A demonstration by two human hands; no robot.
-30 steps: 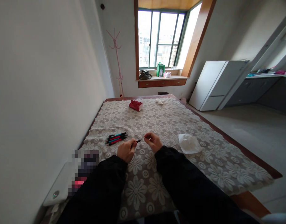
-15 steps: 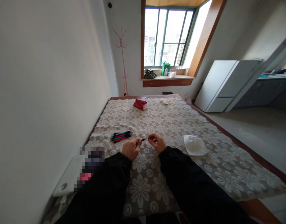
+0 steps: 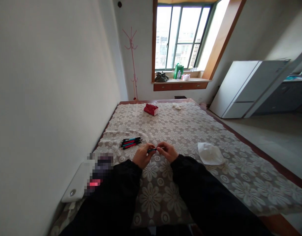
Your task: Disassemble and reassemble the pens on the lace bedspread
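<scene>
My left hand [image 3: 141,156] and my right hand [image 3: 168,151] meet over the flowered lace tablecloth [image 3: 180,131], and both grip a thin dark pen [image 3: 152,150] between their fingertips. The pen lies roughly level, its ends hidden by my fingers. A small bundle of pens [image 3: 130,143], red, teal and black, rests on the cloth just left of and beyond my left hand. Black sleeves cover both forearms.
A crumpled white tissue [image 3: 210,153] lies right of my hands. A red box [image 3: 151,109] and a small white scrap [image 3: 177,106] sit at the table's far end. A white flat device [image 3: 75,183] lies at the near left by the wall. A white fridge [image 3: 249,88] stands at right.
My hands have drawn closer together, so the pen between them is now mostly covered. The camera has tilted slightly, shifting the scene rightward.
</scene>
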